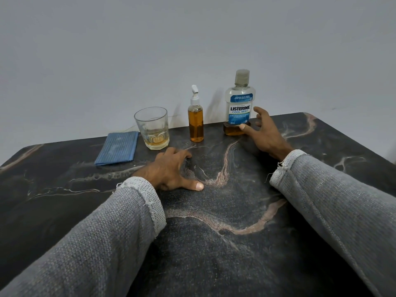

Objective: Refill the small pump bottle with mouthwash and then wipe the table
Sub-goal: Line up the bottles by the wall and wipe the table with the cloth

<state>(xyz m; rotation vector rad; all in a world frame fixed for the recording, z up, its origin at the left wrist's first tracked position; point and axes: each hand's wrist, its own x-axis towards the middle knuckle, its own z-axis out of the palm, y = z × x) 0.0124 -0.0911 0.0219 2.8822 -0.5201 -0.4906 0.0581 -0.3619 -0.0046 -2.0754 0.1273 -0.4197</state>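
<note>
A small pump bottle point(195, 118), capped with a white pump head and nearly full of amber liquid, stands upright near the far edge of a dark marble-patterned table point(235, 264), between a glass tumbler point(152, 127) on its left and a mouthwash bottle point(239, 103) on its right. The mouthwash bottle, labelled Listerine Cool Mint and closed with a grey cap, is upright and holds only a shallow layer of amber liquid at its base. The person's right hand point(264, 133) reaches to that bottle's lower right side, fingers spread and open, the thumb touching the base while the other fingertips curl just beside the label without closing around it. The left hand point(171, 172) rests palm down on the tabletop nearer the camera, fingers loosely splayed and holding nothing, thumb stretched out to the right. The tumbler holds a little pale amber liquid at its bottom. A folded blue cloth point(117, 147) lies flat just left of the tumbler, close to the table's far edge. Both forearms wear grey knitted sleeves point(321, 189) with frayed pale cuffs, and a plain grey wall point(192, 39) rises behind the table
</note>
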